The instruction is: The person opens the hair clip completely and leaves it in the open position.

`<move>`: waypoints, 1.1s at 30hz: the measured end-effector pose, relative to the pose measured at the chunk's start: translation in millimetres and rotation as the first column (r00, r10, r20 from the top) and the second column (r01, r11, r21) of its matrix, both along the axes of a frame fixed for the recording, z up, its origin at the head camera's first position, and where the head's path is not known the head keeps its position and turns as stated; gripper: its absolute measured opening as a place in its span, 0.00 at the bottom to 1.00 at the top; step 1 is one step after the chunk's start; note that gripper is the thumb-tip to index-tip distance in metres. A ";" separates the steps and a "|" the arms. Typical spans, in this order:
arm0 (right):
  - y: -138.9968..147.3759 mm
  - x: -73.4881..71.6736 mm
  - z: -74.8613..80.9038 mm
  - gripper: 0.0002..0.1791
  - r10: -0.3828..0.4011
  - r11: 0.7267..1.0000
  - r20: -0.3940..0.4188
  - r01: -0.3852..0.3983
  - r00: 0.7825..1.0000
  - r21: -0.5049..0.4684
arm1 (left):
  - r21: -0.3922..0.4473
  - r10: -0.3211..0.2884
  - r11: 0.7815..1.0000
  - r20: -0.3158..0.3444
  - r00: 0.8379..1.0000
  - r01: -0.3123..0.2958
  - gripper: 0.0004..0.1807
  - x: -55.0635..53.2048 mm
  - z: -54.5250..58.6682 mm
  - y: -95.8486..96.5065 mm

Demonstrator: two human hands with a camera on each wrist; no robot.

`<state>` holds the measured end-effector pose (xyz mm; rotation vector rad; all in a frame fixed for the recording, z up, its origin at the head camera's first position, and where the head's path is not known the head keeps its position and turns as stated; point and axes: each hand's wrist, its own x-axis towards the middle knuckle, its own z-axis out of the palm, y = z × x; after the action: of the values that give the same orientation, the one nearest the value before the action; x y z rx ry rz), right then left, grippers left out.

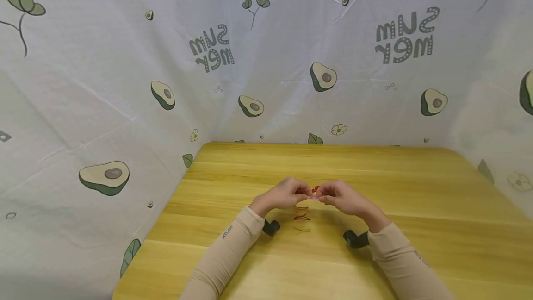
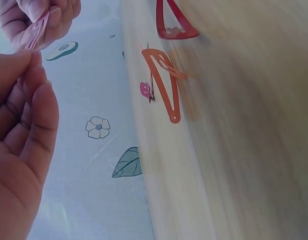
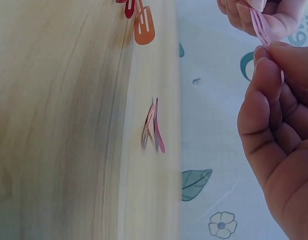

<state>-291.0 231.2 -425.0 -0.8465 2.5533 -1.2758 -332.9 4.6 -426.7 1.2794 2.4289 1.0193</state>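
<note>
A pink snap hair clip (image 1: 313, 197) is held above the table between both hands. My left hand (image 1: 287, 193) pinches one end between thumb and fingertips, and my right hand (image 1: 341, 196) pinches the other. The clip (image 3: 260, 26) shows its slotted metal shape in the right wrist view. Below the hands, an orange hair clip (image 1: 301, 208), a red hair clip (image 1: 301, 217) and a yellow hair clip (image 1: 302, 230) lie in a column toward the person. More red clips (image 1: 315, 189) show just behind the fingertips, partly hidden. Pinkish clips (image 3: 154, 127) stand on edge in the right wrist view.
The wooden table (image 1: 416, 184) has rounded far corners. A white curtain (image 1: 283, 50) printed with avocados hangs behind it and at the sides. Black devices (image 1: 271, 228) sit under both wrists, close to the tabletop.
</note>
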 end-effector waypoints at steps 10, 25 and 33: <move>3.3 -1.7 -1.9 0.08 0.045 0.998 0.006 -0.045 0.999 -0.041 | 0.021 -0.005 1.000 0.005 1.000 0.005 0.09 -0.4 0.7 -0.4; 4.9 -0.2 4.1 0.06 -0.015 1.000 0.054 0.016 0.998 -0.025 | 0.010 0.018 1.000 0.012 1.000 -0.018 0.09 1.5 -2.2 1.4; 11.1 -0.9 3.5 0.07 -0.011 0.999 0.067 0.013 0.998 -0.032 | -0.011 0.004 1.000 -0.059 0.998 -0.005 0.08 3.6 -2.3 3.8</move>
<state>-291.9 242.3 -421.5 -0.7820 2.4970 -1.3290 -329.4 8.4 -429.1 1.3187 2.4784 0.9815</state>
